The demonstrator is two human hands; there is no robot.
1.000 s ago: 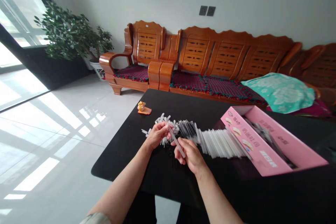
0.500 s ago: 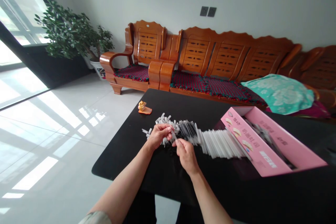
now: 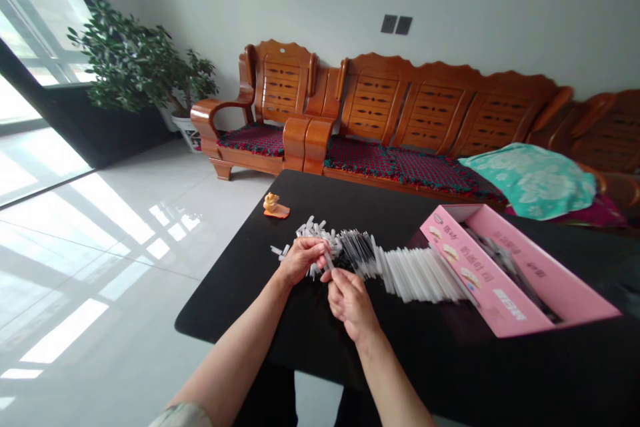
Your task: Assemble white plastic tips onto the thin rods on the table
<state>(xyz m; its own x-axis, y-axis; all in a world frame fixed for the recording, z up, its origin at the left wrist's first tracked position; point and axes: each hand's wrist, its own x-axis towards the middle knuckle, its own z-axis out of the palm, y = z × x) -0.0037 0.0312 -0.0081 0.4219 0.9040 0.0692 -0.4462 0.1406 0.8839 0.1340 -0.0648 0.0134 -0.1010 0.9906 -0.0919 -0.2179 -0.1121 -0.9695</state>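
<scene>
My left hand [image 3: 299, 259] and my right hand [image 3: 349, 300] meet over a black table [image 3: 310, 333], both pinched on one thin white tube [image 3: 329, 260]. Only a short bit of the tube shows between the fingertips. Just beyond the hands lies a heap of short white caps [image 3: 314, 232]. To its right runs a row of dark thin rods [image 3: 357, 245], then a long row of white tubes [image 3: 420, 267].
An open pink box [image 3: 505, 310] lies at the right of the table with dark rods inside. A small orange figurine [image 3: 273, 204] stands near the far left edge. Behind are a wooden sofa [image 3: 400, 113], a green cloth [image 3: 535, 177] and a potted plant [image 3: 135, 67].
The right hand has slid up along the white tube towards the left hand. The long stretch of tube seen a second ago is now mostly hidden in the fingers.
</scene>
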